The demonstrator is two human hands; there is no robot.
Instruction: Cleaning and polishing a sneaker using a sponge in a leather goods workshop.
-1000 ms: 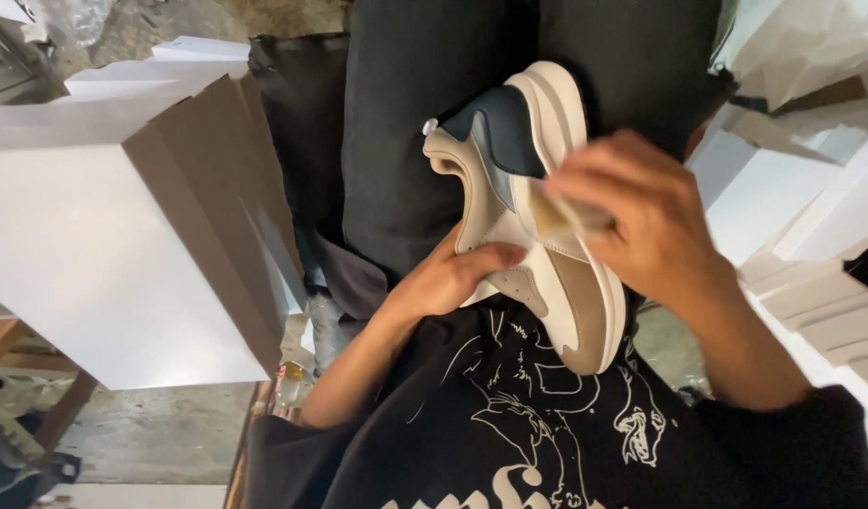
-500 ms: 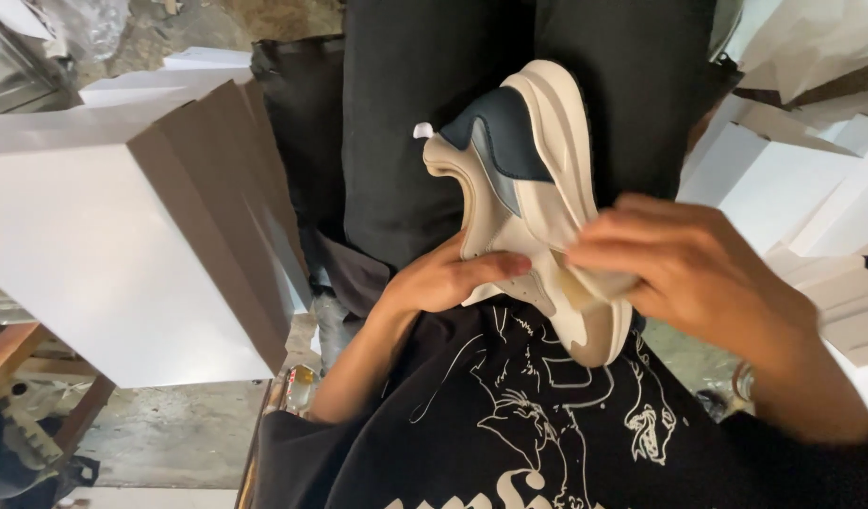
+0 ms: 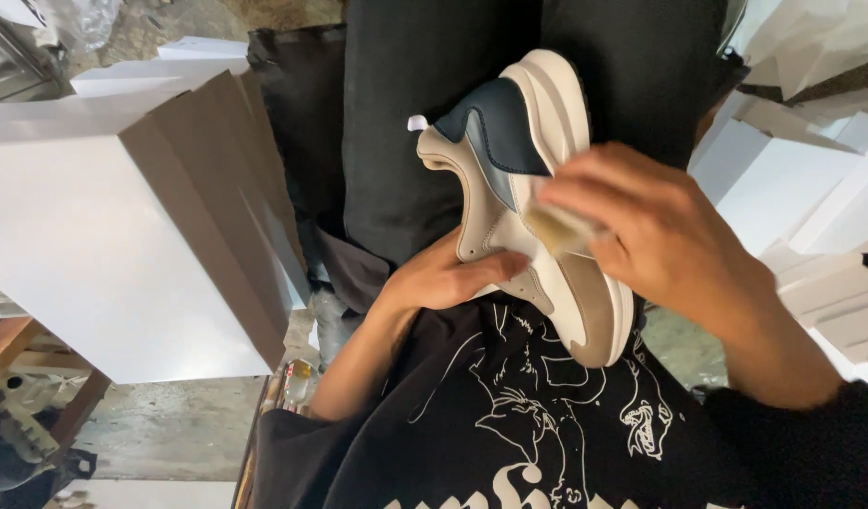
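Sneaker (image 3: 537,217), cream with a navy heel patch, lay on my lap, heel toward twelve o'clock. My left hand (image 3: 453,278) gripped its upper at eight o'clock; my right hand (image 3: 660,231) fingers (image 3: 585,193) pinched a small tan cloth (image 3: 558,229) against its side. White boxes (image 3: 85,236) stood at nine o'clock.

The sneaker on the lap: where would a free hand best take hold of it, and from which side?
Probably the dark heel end of the sneaker, from the top of the picture. It points away from the body, uncovered; the left hand has its grip on the collar side, and the right hand presses a small cloth on the midsection.
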